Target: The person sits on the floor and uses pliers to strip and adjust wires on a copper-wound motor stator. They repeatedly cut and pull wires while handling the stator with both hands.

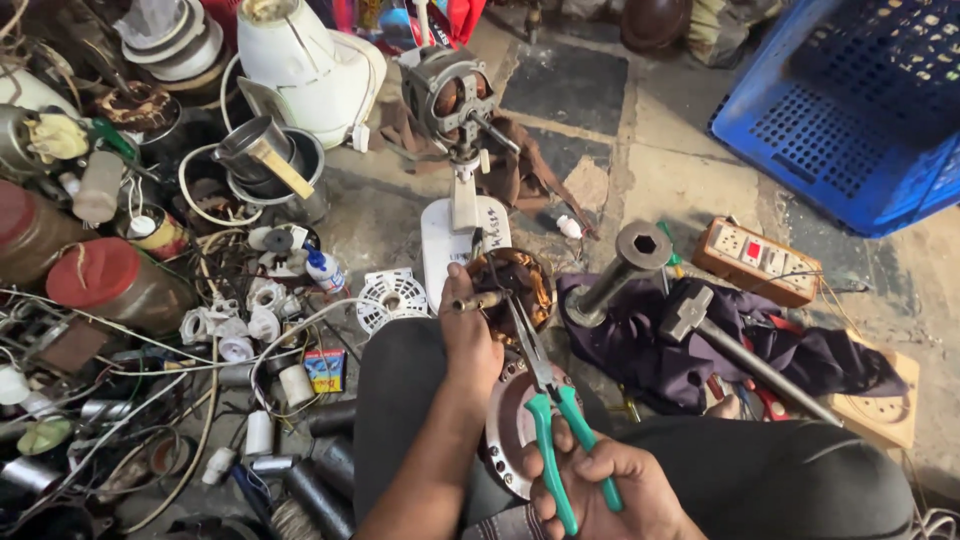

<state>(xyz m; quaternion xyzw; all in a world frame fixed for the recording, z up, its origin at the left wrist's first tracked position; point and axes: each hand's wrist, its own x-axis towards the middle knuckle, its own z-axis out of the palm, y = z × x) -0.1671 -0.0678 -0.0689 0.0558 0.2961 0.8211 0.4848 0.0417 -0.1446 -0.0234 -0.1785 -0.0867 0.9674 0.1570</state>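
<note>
My left hand (468, 335) grips a copper-wound motor part (520, 285) with a short metal shaft sticking out, held over my knee. My right hand (600, 480) is closed around the green handles of long-nose pliers (548, 400), whose jaws reach up to the windings. A round metal motor cover (510, 425) rests on my lap beneath the pliers.
A fan motor on a white stand (455, 110) stands ahead. A hammer (700, 320) and steel pipe (620, 270) lie on a dark cloth at right, near a switch board (755, 260) and blue crate (850, 110). Wires, jars and parts crowd the left floor.
</note>
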